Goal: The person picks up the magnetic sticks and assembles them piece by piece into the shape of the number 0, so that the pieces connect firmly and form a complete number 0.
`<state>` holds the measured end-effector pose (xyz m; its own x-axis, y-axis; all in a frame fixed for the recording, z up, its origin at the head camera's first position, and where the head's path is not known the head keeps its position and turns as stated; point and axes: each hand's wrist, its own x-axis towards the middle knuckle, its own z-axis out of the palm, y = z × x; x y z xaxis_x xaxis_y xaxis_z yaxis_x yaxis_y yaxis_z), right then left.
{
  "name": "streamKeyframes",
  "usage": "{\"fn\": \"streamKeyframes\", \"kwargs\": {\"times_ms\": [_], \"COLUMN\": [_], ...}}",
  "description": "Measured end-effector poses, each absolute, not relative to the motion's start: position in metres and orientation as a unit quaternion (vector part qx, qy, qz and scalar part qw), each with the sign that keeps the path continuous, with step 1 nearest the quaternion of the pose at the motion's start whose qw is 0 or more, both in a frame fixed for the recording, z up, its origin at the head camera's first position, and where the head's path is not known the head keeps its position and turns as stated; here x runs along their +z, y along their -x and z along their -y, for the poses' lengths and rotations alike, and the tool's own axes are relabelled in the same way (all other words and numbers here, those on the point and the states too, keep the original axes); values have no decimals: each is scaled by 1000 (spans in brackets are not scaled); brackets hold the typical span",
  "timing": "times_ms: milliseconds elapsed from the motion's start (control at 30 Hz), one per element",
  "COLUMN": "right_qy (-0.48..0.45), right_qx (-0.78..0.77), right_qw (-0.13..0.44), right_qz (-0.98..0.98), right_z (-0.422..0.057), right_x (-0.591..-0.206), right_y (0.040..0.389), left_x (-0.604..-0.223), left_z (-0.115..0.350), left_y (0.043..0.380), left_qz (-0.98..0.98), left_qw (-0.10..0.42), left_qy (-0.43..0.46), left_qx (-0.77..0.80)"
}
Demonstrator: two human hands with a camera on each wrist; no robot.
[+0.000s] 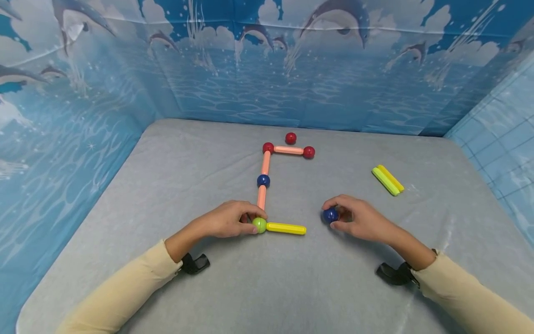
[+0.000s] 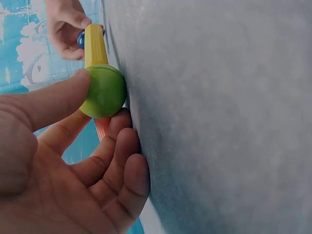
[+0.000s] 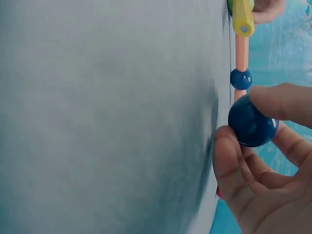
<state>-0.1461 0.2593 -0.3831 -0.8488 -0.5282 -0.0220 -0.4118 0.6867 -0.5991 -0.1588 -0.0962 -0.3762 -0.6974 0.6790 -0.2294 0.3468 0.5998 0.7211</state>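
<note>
My left hand [image 1: 233, 219] pinches a green ball [image 2: 103, 92] between thumb and fingers at the near corner of a ball-and-rod chain. From that ball a yellow rod [image 1: 286, 228] points right, its far end free. A salmon rod [image 1: 261, 197] runs away from it to a blue ball [image 1: 263, 180], and another salmon rod [image 1: 265, 163] leads on to a red ball [image 1: 268, 148]. My right hand [image 1: 359, 218] holds a second, loose blue ball [image 3: 252, 121] by thumb and fingertips, a short gap right of the yellow rod's end.
A salmon rod [image 1: 289, 150] joins the far red ball to another red ball [image 1: 308, 152]. Just behind lies a loose red ball [image 1: 290, 138]. A yellow rod [image 1: 391, 178] and a lime-green rod [image 1: 385, 181] lie side by side at right on the grey table [image 1: 317, 287]. Dolphin-print curtains hang around it.
</note>
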Motion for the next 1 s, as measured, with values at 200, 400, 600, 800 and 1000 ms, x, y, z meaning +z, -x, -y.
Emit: {"fn": "streamKeyframes", "kwargs": {"times_ms": [200, 400, 600, 800, 1000], "right_qy": [260, 265, 266, 276, 306], "right_qx": [-306, -310, -308, -299, -277], "right_qw": [105, 130, 154, 166, 169], "right_qz": [-910, -904, -901, -898, -895], "right_z": [-258, -254, -247, -237, -223], "right_x": [-384, -384, -379, -379, -382], "right_y": [137, 132, 132, 133, 133], "left_x": [-376, -376, -376, -377, -378], "left_z": [97, 97, 97, 98, 98], "left_y": [159, 159, 160, 161, 161], "left_qz": [-861, -863, -860, -857, -855], "left_qw": [244, 245, 252, 251, 250], "left_qy": [-301, -300, -298, -299, -303], "left_qx": [329, 325, 329, 335, 339]}}
